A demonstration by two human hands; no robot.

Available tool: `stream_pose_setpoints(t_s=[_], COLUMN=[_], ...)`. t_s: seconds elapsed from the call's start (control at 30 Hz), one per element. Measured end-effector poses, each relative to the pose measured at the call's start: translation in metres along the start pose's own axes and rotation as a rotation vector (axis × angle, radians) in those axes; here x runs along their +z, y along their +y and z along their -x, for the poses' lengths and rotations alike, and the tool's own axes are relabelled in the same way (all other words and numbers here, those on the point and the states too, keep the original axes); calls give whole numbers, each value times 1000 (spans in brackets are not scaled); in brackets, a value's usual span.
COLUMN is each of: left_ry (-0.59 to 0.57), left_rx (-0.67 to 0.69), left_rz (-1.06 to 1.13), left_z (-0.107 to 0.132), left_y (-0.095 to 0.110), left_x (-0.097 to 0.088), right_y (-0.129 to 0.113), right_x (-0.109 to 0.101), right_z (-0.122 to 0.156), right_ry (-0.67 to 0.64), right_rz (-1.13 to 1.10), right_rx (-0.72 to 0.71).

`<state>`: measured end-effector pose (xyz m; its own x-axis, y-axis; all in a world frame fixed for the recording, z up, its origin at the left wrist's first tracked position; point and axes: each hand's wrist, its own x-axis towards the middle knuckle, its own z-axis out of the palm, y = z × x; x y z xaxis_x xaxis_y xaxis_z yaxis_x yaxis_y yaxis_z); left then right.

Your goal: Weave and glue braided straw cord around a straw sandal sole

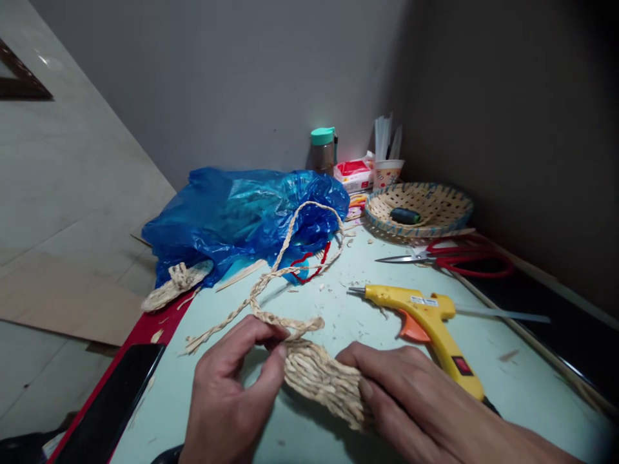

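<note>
Braid point(264, 280) is trailing loose, seemingly left to attach, while I am pinching the plaited straw panel point(322, 381), its rows looking joined, with left hand point(232, 383) and right hand point(409, 386).

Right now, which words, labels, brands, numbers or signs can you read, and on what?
None is readable.
Yellow glue gun: white label, print too small.
Red switch on its handle: any marking too small.
Red-and-white packet: print too blurred.
Cup: coloured print, no legible word.
</note>
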<state>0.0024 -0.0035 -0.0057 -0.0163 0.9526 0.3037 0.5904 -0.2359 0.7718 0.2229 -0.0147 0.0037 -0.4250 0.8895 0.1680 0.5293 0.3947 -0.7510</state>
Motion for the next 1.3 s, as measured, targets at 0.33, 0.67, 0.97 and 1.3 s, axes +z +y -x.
stream_pose_setpoints(t_s=[0.33,0.67,0.97,1.3], left_ry=[-162,-111,-49,-17], left_rx=[-419,-568,-684,-668], left_rz=[618,656,817,854], left_z=[-3,3,-4,-2], left_y=[16,30,29,29], left_x=[-2,16,9,7], right_y=[9,14,27,20], right_x=[-14,-22,-15,-11], right_z=[-15,-11,-19,-17], right_ry=[-241,-167,83,-52], right_rz=[-91,-189,-609,-603], right_rx=[91,140,188,267])
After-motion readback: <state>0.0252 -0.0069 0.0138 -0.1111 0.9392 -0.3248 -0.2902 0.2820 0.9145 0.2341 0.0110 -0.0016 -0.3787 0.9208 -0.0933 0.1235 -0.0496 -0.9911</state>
